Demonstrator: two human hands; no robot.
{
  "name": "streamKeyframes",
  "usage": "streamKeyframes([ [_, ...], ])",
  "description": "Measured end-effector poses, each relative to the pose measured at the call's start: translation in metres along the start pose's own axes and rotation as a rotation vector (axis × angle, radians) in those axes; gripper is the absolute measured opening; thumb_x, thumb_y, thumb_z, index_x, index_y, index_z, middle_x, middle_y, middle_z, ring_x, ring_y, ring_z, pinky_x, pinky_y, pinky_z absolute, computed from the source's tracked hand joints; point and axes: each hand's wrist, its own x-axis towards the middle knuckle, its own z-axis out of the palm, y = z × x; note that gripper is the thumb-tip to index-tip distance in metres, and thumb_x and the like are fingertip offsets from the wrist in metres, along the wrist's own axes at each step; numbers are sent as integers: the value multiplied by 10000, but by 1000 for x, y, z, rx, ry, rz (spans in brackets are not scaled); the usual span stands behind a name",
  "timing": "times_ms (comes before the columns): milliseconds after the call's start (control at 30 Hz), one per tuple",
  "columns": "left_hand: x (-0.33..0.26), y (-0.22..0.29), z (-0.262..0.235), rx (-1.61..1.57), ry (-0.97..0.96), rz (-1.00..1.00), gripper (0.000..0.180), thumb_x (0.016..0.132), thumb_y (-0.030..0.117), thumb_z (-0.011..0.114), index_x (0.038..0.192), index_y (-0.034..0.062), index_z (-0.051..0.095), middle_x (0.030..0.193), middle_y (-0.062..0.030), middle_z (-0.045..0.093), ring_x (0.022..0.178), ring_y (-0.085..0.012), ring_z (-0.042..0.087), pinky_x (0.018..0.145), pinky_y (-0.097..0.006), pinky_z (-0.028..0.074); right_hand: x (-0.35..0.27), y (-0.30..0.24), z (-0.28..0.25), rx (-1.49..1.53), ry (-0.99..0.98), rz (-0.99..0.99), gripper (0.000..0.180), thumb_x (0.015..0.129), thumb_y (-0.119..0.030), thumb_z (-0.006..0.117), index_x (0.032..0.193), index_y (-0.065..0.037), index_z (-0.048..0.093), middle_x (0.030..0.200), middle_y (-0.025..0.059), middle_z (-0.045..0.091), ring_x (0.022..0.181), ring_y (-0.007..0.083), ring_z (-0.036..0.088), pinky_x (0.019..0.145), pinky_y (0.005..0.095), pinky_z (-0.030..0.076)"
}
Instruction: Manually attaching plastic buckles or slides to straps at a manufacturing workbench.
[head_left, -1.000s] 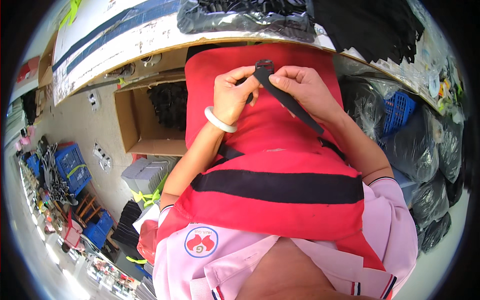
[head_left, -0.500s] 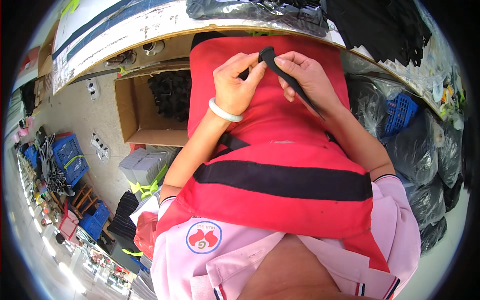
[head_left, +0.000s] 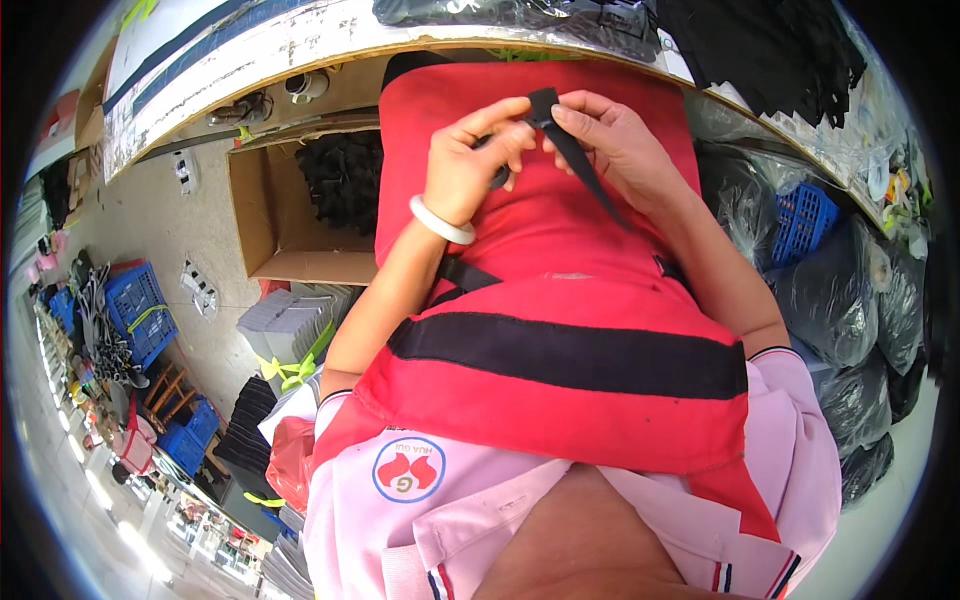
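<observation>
Over the lap of my red apron point(head_left: 540, 240), a black tapered fabric strip point(head_left: 577, 165) is stretched between my two hands. My right hand point(head_left: 625, 145) pinches its upper part between thumb and fingers, and the pointed tail hangs down toward me. At the strip's upper left edge, the thumb and forefinger of my left hand point(head_left: 465, 160) are closed. Something small and dark shows under that hand's curled fingers, too hidden to name. A pale bangle point(head_left: 442, 220) circles my left wrist.
Ahead is the worktable's edge point(head_left: 420, 58), with black fabric pieces point(head_left: 770, 60) at its right. An open cardboard box point(head_left: 262, 215) of black pieces stands left. Dark plastic bags point(head_left: 830, 290) and a blue basket point(head_left: 803, 222) crowd the right; grey stacks point(head_left: 290, 325) sit near my left elbow.
The strip's upper end has turned from a curled edge to a flatter, squarer face. My left fingers have shifted and spread somewhat, and the right hand has moved slightly up.
</observation>
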Motion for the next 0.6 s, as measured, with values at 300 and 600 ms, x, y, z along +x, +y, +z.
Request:
streamKeyframes([
  [300, -2, 0, 9, -315, 158, -274, 167, 926, 106, 617, 995, -40, 659, 839, -98, 658, 562, -140, 583, 441, -232, 441, -11, -1, 18, -328, 153, -623, 136, 910, -124, 646, 997, -20, 661, 789, -6, 612, 656, 51, 557, 583, 174, 449],
  [600, -9, -9, 19, -72, 211, -35, 165, 915, 67, 624, 1021, -54, 662, 855, -81, 665, 638, -103, 627, 422, -205, 461, -11, 6, 6, -395, 108, -60, 156, 899, -165, 657, 845, -29, 604, 720, 20, 597, 535, 65, 549, 456, 204, 454],
])
